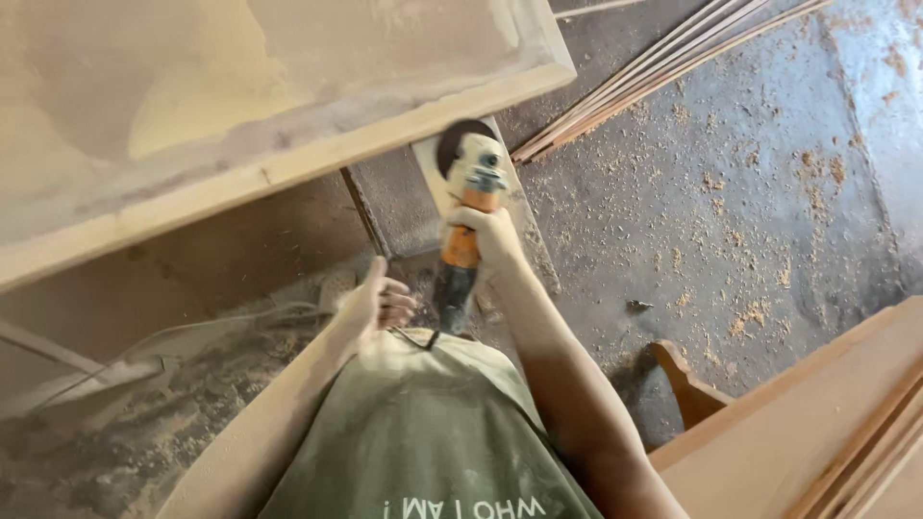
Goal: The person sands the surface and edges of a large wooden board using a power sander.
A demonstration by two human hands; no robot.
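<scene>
My right hand [495, 237] grips an orange and black angle grinder [465, 216] by its body, its dark round disc pointing away from me, just below the edge of a large dusty wooden panel [288, 106]. My left hand [370, 306] hovers near the tool's rear end and its cable, fingers curled with the thumb up, holding nothing that I can make out. My green shirt fills the bottom of the view.
Thin wooden strips [654, 67] lie on the sawdust-strewn concrete floor [750, 211] at the upper right. Wooden furniture parts [817, 413] stand at the lower right. A cable [192, 327] and heaps of sawdust lie at the left.
</scene>
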